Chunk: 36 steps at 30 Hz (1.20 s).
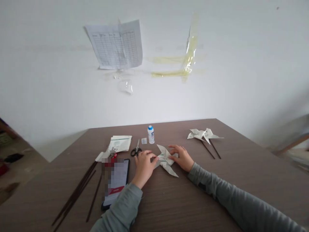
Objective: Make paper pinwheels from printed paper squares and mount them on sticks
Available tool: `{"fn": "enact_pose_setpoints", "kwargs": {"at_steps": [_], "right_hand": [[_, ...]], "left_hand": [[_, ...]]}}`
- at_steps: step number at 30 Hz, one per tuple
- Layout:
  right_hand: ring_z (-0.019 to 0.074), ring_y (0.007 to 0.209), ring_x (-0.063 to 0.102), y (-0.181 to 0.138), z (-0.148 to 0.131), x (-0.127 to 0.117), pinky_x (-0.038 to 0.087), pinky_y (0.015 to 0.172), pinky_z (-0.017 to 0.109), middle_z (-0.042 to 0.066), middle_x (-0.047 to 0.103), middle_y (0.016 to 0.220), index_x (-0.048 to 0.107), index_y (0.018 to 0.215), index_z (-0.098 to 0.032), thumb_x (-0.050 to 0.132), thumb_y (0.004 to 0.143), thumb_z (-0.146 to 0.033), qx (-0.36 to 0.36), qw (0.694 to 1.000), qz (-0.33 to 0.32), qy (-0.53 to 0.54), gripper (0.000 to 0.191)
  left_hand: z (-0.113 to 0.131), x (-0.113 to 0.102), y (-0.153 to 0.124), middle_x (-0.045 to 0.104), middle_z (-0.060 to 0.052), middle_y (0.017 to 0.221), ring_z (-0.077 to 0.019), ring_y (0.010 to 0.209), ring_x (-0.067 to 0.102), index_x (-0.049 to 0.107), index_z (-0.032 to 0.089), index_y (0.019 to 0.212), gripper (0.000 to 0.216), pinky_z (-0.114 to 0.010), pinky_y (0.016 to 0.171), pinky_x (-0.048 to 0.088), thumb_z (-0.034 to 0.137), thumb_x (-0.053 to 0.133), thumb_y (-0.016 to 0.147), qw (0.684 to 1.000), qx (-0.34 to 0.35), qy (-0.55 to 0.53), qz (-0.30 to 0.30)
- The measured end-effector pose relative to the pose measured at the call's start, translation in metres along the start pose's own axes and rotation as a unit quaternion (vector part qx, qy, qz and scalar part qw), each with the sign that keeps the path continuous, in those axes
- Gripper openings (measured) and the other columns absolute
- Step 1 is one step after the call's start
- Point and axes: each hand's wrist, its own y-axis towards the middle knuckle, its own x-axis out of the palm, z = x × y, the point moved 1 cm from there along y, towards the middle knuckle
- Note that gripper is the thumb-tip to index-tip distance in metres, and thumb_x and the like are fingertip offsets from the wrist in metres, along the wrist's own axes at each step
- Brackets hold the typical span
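A paper pinwheel [166, 161] made of printed paper lies low over the table between my hands, its blades spread around a small point at its centre. My left hand [145, 166] pinches its left side between thumb and fingers. From the right, my right hand [182, 157] has its thumb on the right blade, with the fingers curved around that side. A pair of black-handled scissors [136, 149] lies just beyond my left hand. Behind the pinwheel stands a white bottle [151, 135] with a blue cap, and a small clear-and-white piece [144, 140] is beside it.
Two finished-looking pinwheels [199, 134] on dark sticks [212, 150] lie at the back right. At left are a stack of printed paper [122, 143], several dark sticks [74, 193] and a phone [120, 180]. The white wall [154, 103] borders the table's far edge.
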Motion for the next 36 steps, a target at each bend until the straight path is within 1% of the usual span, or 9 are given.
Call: {"fn": "enact_pose_setpoints", "kwargs": {"at_steps": [3, 8, 10, 16, 20, 23, 26, 28, 36], "right_hand": [[0.0430, 0.139, 0.091, 0.000, 0.004, 0.002, 0.039, 0.153, 0.086, 0.006, 0.101, 0.118, 0.089, 0.146, -0.035, 0.097, 0.098, -0.035, -0.008, 1.000, -0.004, -0.010, 0.049], [0.0424, 0.137, 0.091, 0.001, 0.009, 0.003, 0.043, 0.151, 0.083, 0.007, 0.102, 0.120, 0.088, 0.149, -0.034, 0.094, 0.103, -0.038, -0.015, 0.999, -0.012, -0.036, 0.046], [0.0424, 0.139, 0.091, 0.001, 0.009, 0.003, 0.045, 0.150, 0.082, 0.008, 0.102, 0.122, 0.088, 0.150, -0.032, 0.091, 0.106, -0.038, -0.011, 0.999, -0.014, -0.045, 0.044], [0.0430, 0.142, 0.090, -0.003, 0.012, -0.004, 0.055, 0.143, 0.076, 0.011, 0.100, 0.133, 0.088, 0.153, -0.032, 0.083, 0.115, -0.038, -0.034, 0.997, 0.002, -0.073, 0.039], [0.0439, 0.151, 0.084, -0.018, 0.020, -0.010, 0.058, 0.142, 0.074, 0.014, 0.096, 0.149, 0.090, 0.151, -0.032, 0.081, 0.115, -0.039, -0.065, 0.992, 0.022, -0.108, 0.038], [0.0440, 0.156, 0.081, -0.030, 0.022, -0.016, 0.059, 0.143, 0.070, 0.014, 0.091, 0.160, 0.087, 0.162, -0.034, 0.086, 0.113, -0.041, -0.075, 0.988, -0.004, -0.135, 0.050], [0.0481, 0.166, 0.075, -0.036, 0.019, -0.023, 0.057, 0.146, 0.074, 0.017, 0.084, 0.174, 0.079, 0.177, -0.030, 0.095, 0.105, -0.042, -0.058, 0.986, -0.057, -0.148, 0.075], [0.0497, 0.172, 0.071, -0.037, 0.016, -0.026, 0.053, 0.149, 0.076, 0.019, 0.080, 0.180, 0.075, 0.182, -0.029, 0.097, 0.102, -0.041, -0.044, 0.984, -0.082, -0.153, 0.084], [0.0507, 0.174, 0.068, -0.034, 0.005, -0.028, 0.049, 0.151, 0.078, 0.021, 0.079, 0.181, 0.075, 0.182, -0.027, 0.095, 0.105, -0.044, -0.019, 0.980, -0.098, -0.174, 0.081]], "left_hand": [[0.000, 0.000, -0.001, 0.095, -0.012, 0.158, -0.0451, 0.162, 0.077, 0.106, 0.035, 0.113, 0.012, -0.071, 0.146, 0.052, 0.033, 0.094, 0.113, 1.000, 0.011, 0.010, -0.010], [0.002, -0.004, -0.004, 0.091, -0.015, 0.169, -0.0469, 0.170, 0.074, 0.105, 0.032, 0.128, 0.018, -0.079, 0.148, 0.051, 0.034, 0.090, 0.118, 0.999, 0.011, 0.030, -0.043], [0.001, -0.006, -0.005, 0.089, -0.016, 0.172, -0.0470, 0.172, 0.074, 0.104, 0.031, 0.132, 0.020, -0.079, 0.149, 0.052, 0.036, 0.089, 0.119, 0.998, 0.020, 0.036, -0.053], [-0.012, -0.004, -0.012, 0.090, -0.017, 0.169, -0.0476, 0.166, 0.078, 0.101, 0.031, 0.137, 0.028, -0.077, 0.149, 0.054, 0.044, 0.097, 0.112, 0.995, 0.074, 0.057, -0.039], [-0.024, 0.000, -0.023, 0.086, -0.017, 0.174, -0.0498, 0.172, 0.073, 0.097, 0.031, 0.147, 0.043, -0.076, 0.151, 0.052, 0.048, 0.100, 0.107, 0.992, 0.101, 0.066, -0.033], [-0.031, 0.003, -0.032, 0.083, -0.019, 0.178, -0.0499, 0.173, 0.072, 0.092, 0.029, 0.155, 0.048, -0.075, 0.152, 0.053, 0.046, 0.095, 0.109, 0.990, 0.121, 0.058, -0.043], [-0.035, 0.007, -0.037, 0.082, -0.019, 0.179, -0.0498, 0.173, 0.073, 0.091, 0.030, 0.156, 0.044, -0.076, 0.150, 0.055, 0.044, 0.090, 0.114, 0.989, 0.138, 0.053, -0.027], [-0.037, 0.010, -0.038, 0.082, -0.020, 0.179, -0.0499, 0.172, 0.074, 0.090, 0.030, 0.156, 0.043, -0.076, 0.149, 0.057, 0.044, 0.089, 0.115, 0.988, 0.144, 0.054, -0.017], [-0.039, 0.005, -0.034, 0.087, -0.015, 0.172, -0.0463, 0.163, 0.080, 0.092, 0.032, 0.149, 0.040, -0.071, 0.143, 0.063, 0.041, 0.089, 0.110, 0.988, 0.144, 0.051, -0.009]]}}
